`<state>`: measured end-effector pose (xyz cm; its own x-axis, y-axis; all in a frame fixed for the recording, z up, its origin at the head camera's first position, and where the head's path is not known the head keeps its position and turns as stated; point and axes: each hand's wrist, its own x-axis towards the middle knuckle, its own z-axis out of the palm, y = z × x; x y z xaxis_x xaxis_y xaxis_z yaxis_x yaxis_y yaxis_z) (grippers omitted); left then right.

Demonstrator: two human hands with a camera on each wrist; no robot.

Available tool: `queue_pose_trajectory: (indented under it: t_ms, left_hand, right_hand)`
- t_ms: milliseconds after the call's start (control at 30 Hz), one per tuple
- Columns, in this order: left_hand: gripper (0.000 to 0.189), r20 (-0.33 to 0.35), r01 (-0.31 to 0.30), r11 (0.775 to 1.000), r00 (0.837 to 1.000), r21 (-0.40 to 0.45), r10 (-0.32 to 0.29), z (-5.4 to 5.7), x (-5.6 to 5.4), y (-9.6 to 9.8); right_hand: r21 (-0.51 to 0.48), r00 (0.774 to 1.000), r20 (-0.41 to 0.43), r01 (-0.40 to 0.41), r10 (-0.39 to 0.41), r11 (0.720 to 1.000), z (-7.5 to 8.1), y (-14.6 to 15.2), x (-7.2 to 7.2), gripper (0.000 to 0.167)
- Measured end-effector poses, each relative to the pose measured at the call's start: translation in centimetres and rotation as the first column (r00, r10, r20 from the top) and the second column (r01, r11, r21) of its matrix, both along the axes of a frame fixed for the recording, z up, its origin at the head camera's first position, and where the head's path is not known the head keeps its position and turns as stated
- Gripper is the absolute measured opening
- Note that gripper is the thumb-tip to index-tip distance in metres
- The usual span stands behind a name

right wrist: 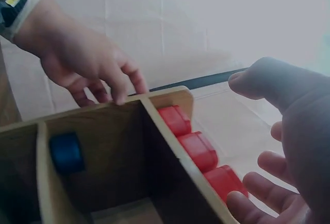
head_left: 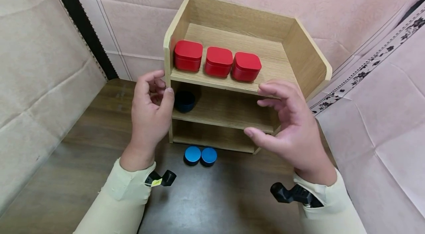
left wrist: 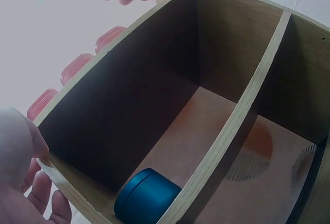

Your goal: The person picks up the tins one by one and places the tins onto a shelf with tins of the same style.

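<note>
My left hand (head_left: 151, 116) is at the left side panel of a small wooden shelf unit (head_left: 308, 57), its thumb tip right at the panel's front edge and its other fingers loosely bent along the outer face. In front of the unit's right side hangs my right hand (head_left: 289, 123), thumb and fingers spread apart with nothing between them. Three red lidded boxes (head_left: 188, 55) stand in a row along the front of the top shelf, from its left end. A round blue container (left wrist: 147, 195) sits at the left end of the middle shelf, in shadow in the head view.
Two round blue-topped containers (head_left: 192, 155) stand side by side on the dark wooden table (head_left: 206, 200), just in front of the unit. Pale cloth (head_left: 139, 12) hangs behind the unit and along both sides.
</note>
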<state>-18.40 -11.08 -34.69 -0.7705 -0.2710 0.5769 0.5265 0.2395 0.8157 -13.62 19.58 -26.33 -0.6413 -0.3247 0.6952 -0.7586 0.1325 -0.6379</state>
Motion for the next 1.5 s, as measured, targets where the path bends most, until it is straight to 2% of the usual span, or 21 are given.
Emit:
queue_pose_trajectory:
  t_ms: [133, 433, 633, 900, 1167, 1400, 1500]
  left_hand:
    - [0.042, -0.010, -0.007, 1.000, 1.000, 0.005, 0.007, 0.1, 0.0, -0.1]
    - [0.042, -0.012, -0.003, 1.000, 1.000, 0.012, 0.003, 0.2, 0.0, -0.1]
    - [0.042, -0.010, -0.003, 1.000, 1.000, 0.011, 0.003, 0.2, 0.0, 0.0]
    - [0.042, -0.022, 0.001, 1.000, 1.000, 0.022, 0.000, 0.1, -0.2, 0.1]
    - [0.042, -0.020, 0.003, 1.000, 1.000, 0.022, -0.003, 0.1, -0.1, 0.2]
    - [0.042, -0.016, 0.003, 1.000, 1.000, 0.021, -0.002, 0.0, -0.1, 0.2]
    - [0.042, -0.019, 0.000, 1.000, 1.000, 0.025, 0.000, 0.0, -0.1, 0.2]
  right_hand:
    - [0.012, 0.999, -0.016, -0.036, 0.036, 0.999, -1.5, -0.2, 0.0, 0.081]
    - [0.043, 0.996, 0.022, -0.089, 0.089, 0.995, -5.1, -0.6, 0.0, 0.079]
    - [0.099, 0.994, 0.093, -0.062, 0.053, 0.993, -7.7, -0.7, 0.1, 0.086]
    - [0.141, 0.987, 0.161, -0.044, 0.022, 0.989, -10.8, -1.1, 0.1, 0.086]
    - [0.210, 0.974, 0.225, -0.026, -0.023, 0.977, -13.2, -1.6, -0.1, 0.080]
    - [0.246, 0.949, 0.308, -0.013, -0.065, 0.969, -15.0, -1.6, -0.4, 0.079]
    - [0.255, 0.945, 0.319, -0.009, -0.076, 0.967, -15.7, -1.6, -0.6, 0.077]
